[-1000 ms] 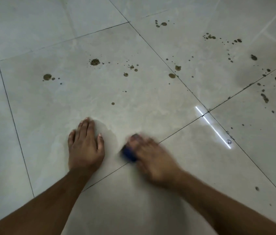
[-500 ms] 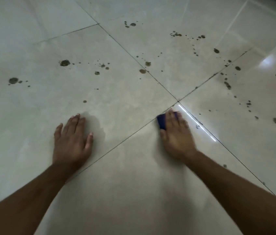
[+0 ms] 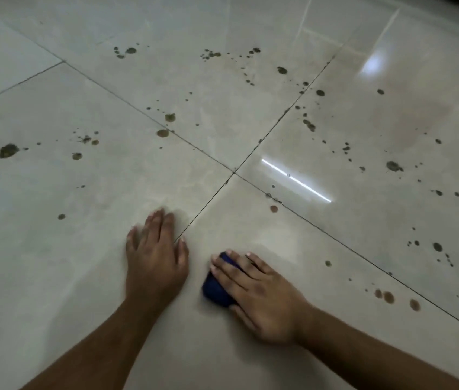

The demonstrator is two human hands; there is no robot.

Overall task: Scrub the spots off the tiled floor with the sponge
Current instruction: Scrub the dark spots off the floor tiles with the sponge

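Glossy beige tiled floor, dark grout lines crossing near the middle. Blue sponge down on the near tile, just short of that crossing, pinned under the right hand, fingers draped over and holding it. Left hand flat just beside, fingers loosely spread, gripping nothing. Brownish spots everywhere further out, mostly far tiles and right edge.

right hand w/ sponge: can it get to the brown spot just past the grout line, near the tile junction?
Probably yes. The right hand presses the sponge on bare floor, and nothing lies between it and the brown spot.
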